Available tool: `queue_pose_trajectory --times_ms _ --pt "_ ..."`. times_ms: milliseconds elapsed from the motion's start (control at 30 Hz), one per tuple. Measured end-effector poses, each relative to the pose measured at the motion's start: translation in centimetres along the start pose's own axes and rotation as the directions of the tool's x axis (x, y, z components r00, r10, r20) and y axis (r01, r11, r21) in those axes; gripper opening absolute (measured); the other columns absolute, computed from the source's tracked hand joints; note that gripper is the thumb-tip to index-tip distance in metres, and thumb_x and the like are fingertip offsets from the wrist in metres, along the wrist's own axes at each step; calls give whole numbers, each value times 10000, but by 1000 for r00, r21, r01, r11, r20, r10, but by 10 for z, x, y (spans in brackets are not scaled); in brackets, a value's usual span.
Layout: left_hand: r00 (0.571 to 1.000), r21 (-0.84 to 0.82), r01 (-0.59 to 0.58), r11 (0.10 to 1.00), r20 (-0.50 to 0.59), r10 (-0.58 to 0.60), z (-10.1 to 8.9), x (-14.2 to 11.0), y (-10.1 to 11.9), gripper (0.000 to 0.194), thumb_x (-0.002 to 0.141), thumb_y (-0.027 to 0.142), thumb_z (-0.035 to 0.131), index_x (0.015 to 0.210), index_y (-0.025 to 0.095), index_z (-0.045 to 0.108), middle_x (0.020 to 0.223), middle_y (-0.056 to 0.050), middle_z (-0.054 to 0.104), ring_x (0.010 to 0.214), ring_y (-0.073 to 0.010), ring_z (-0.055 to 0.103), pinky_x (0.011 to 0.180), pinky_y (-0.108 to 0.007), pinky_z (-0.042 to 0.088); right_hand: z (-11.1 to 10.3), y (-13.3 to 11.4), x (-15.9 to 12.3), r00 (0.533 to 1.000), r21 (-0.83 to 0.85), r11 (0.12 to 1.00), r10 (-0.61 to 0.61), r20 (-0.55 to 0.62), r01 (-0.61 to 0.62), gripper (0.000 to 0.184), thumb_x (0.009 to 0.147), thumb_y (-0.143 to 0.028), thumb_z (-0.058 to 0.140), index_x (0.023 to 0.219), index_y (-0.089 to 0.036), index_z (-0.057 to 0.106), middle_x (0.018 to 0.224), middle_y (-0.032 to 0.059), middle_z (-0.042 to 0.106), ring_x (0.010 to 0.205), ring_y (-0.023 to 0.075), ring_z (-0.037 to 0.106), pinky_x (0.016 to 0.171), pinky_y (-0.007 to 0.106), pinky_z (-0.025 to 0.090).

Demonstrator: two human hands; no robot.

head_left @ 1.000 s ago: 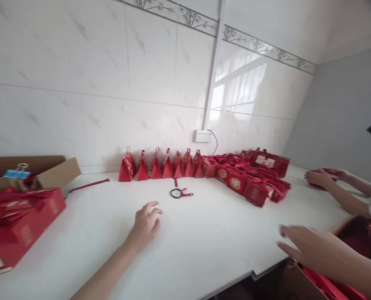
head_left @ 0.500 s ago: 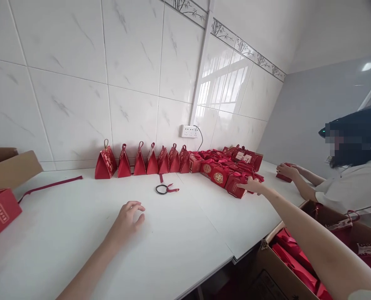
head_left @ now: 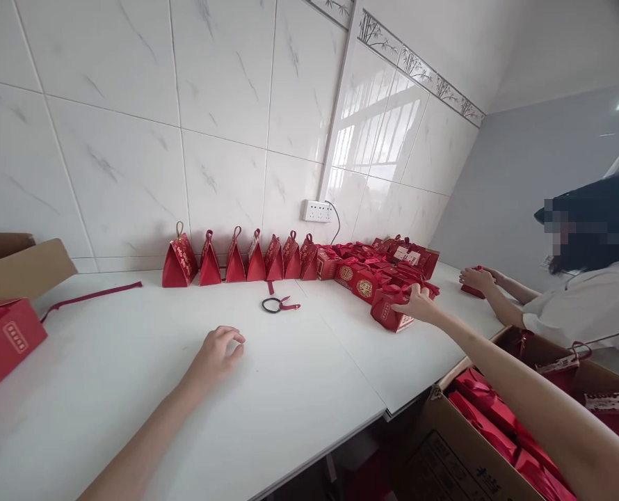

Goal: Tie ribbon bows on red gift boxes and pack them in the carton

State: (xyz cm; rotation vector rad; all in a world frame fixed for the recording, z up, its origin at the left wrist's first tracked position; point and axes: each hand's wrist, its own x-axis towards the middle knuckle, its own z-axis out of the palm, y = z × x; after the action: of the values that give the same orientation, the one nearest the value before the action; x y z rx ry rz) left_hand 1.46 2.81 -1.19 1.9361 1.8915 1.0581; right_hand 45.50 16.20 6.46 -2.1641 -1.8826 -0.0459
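Observation:
My left hand [head_left: 216, 351] rests on the white table [head_left: 132, 362] with its fingers loosely curled and nothing in it. My right hand [head_left: 416, 304] is stretched out to the right and grips a red gift box [head_left: 390, 314] at the near edge of a pile of red gift boxes [head_left: 377, 268]. A row of red triangular gift bags [head_left: 236, 259] stands along the tiled wall. A black hair tie with a red ribbon [head_left: 277, 305] lies on the table beyond my left hand.
Another person sits at the far right, both hands [head_left: 477, 280] on a red box. An open cardboard box [head_left: 476, 445] of red items stands below the table edge. A red box [head_left: 1, 341] and a brown carton [head_left: 20, 268] sit at the left. A wall socket [head_left: 316, 211] is behind.
My right hand reached from the near right out to the pile and closed on a red gift box. My left hand stayed on the table. The view turned to the right.

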Motion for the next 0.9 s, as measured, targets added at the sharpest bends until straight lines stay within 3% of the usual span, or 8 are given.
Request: queue_pose_trajectory --times_ms 133,233,300,367,467,567,733,900 --pt "998 -19 -59 998 23 59 2 -5 3 248 775 374 431 854 224 612 1085 -59 592 1091 -252 533 892 -403 477 -10 -38 -40 953 38 953 -296 -65 299 618 668 -416 666 1149 -158 378 1131 143 408 978 276 531 829 378 469" --pt "996 -115 -74 991 48 80 0 -10 11 307 808 426 444 1007 224 562 1152 -67 560 1125 -245 517 957 -424 437 -7 -90 -71 758 128 754 -606 -243 644 643 651 -417 691 1147 -159 374 1106 150 409 975 294 513 828 441 481" --pt "998 -246 -43 968 40 55 -4 -13 17 436 807 488 466 1154 224 475 1248 -90 510 1169 -253 497 968 -430 429 0 -134 -87 651 201 625 -674 -349 755 665 639 -434 708 1139 -161 365 1100 157 402 969 301 503 783 458 503" --pt "1000 -410 -13 912 9 19 -8 -15 21 599 786 552 483 1271 227 350 1371 -125 409 1219 -271 468 958 -428 439 13 -180 -98 599 287 529 -656 -460 799 662 638 -450 711 1116 -163 356 1097 160 385 987 307 486 785 476 506" --pt "997 -603 6 798 -54 -48 -13 -13 18 717 775 619 459 1340 247 223 1488 -139 234 1299 -289 391 960 -419 440 38 -241 -114 595 431 410 -543 -593 804 618 666 -436 685 1090 -162 328 1097 163 358 1063 325 443 846 510 486" --pt "976 -692 34 721 -132 -172 -16 -9 4 693 796 637 407 1333 246 211 1481 -129 252 1329 -274 349 974 -409 433 64 -274 -134 604 557 270 -535 -591 785 546 702 -417 650 1063 -178 316 1084 148 371 1116 329 416 911 539 451" --pt "947 -685 100 721 -156 -280 -20 -3 -15 611 779 556 516 1232 216 285 1385 -143 374 1261 -263 430 980 -399 433 89 -269 -149 610 828 4 -678 -410 561 318 866 -423 473 1050 -226 305 1129 112 407 1108 243 469 930 476 464" --pt "982 -716 82 693 -60 -178 -22 -2 -9 628 756 461 582 1250 215 284 1375 -136 386 1225 -248 467 968 -384 448 83 -259 -134 791 959 17 -570 -224 284 288 887 -518 411 861 -234 370 899 30 469 830 174 517 758 371 508"
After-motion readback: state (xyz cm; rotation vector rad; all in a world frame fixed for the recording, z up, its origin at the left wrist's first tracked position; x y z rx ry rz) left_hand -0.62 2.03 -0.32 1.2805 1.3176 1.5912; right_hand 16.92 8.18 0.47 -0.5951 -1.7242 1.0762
